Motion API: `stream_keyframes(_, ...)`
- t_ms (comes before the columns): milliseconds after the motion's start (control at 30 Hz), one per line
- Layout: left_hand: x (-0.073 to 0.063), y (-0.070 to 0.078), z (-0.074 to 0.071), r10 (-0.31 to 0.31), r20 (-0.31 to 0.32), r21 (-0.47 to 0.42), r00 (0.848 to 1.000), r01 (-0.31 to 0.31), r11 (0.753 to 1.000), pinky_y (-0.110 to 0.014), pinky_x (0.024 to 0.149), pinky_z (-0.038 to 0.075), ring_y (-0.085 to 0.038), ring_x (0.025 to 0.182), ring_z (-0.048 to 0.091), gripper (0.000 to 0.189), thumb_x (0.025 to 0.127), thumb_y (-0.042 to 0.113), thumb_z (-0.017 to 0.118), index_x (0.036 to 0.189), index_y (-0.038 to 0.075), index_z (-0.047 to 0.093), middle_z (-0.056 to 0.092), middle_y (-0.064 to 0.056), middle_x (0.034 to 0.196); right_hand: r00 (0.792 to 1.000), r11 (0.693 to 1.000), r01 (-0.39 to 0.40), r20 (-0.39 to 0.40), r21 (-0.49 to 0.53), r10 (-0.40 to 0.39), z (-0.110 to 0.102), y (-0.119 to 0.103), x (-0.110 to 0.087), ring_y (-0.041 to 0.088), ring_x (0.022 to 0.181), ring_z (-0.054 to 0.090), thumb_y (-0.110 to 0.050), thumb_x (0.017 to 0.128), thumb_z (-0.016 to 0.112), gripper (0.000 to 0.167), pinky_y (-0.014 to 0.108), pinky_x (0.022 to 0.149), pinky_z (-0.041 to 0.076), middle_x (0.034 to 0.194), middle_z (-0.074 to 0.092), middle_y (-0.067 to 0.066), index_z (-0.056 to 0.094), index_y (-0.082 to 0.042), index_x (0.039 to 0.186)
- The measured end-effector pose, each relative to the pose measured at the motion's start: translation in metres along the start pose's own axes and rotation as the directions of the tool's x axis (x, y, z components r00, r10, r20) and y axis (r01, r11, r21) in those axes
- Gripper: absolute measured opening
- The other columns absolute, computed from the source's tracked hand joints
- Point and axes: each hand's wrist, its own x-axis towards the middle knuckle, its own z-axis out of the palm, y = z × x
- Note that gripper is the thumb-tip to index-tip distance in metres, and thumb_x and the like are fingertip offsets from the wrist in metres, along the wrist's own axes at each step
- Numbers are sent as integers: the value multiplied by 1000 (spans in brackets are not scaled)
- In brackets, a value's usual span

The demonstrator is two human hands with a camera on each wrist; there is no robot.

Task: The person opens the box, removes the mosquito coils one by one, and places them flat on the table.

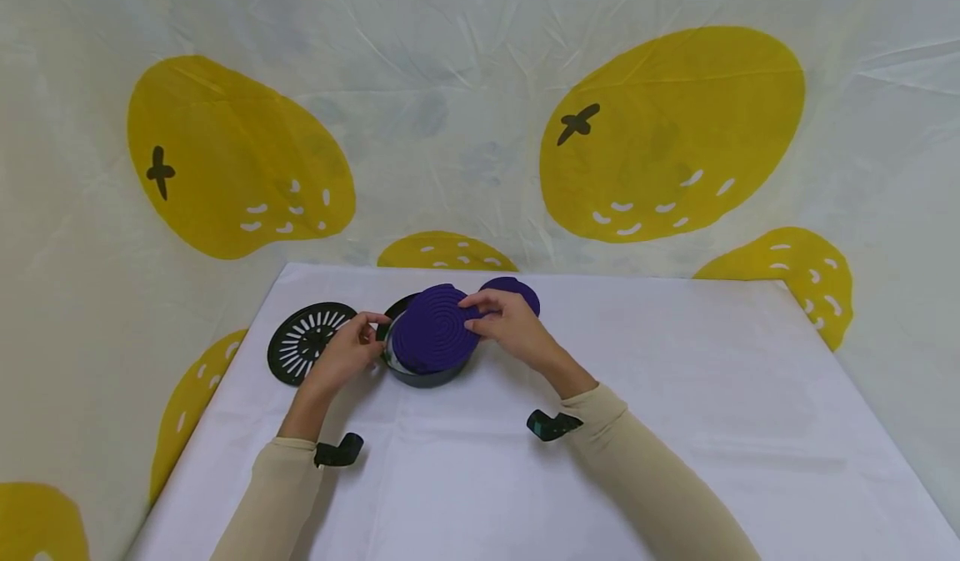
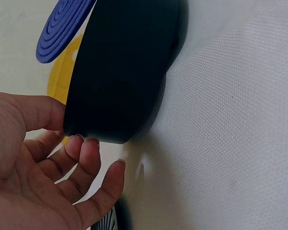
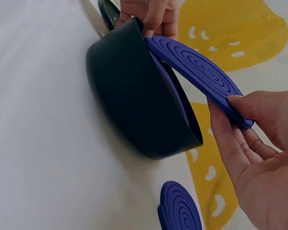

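Observation:
My right hand (image 1: 517, 329) pinches the edge of a round purple spiral-grooved silicone mat (image 1: 435, 328) between thumb and fingers. It holds the mat tilted over the mouth of a round dark pot-like container (image 1: 427, 379), with the far edge at the rim in the right wrist view. Inside that container, another purple piece (image 3: 175, 93) shows below the rim. On the opposite side, my left hand (image 1: 347, 354) holds the container's rim with thumb and fingertips, the little finger spread away from it in the left wrist view. The container's bottom is hidden.
A dark slotted disc (image 1: 313, 343) lies left of the container, partly behind my left hand. Another purple spiral mat (image 1: 523, 288) lies on the white-covered table (image 1: 675, 394), behind my right hand. A lemon-patterned cloth (image 1: 450, 127) hangs along the table's back edge.

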Motion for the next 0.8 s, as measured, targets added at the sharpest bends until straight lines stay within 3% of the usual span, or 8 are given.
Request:
stream_keyframes(400,1,2,-3,-4,7,17,1000,4,1000,-29,62,46,-20,77,53,43,92,-1,62,134,3,56,47,-7,90,1000,1000,-1,-2,24,1,-15,3,-4,15,79,62,-2,90,74,30,32,75,60,98,56,9,71,-5,120)
stream_keyframes(800,-1,1,-3,8,16,20,1000,-9,1000,-29,59,45,-20,75,54,40,93,1,65,132,5,57,48,-7,90,1000,999,-29,2,-32,29,-31,1,-15,15,81,62,-7,92,73,30,36,77,59,106,59,11,69,-8,122)
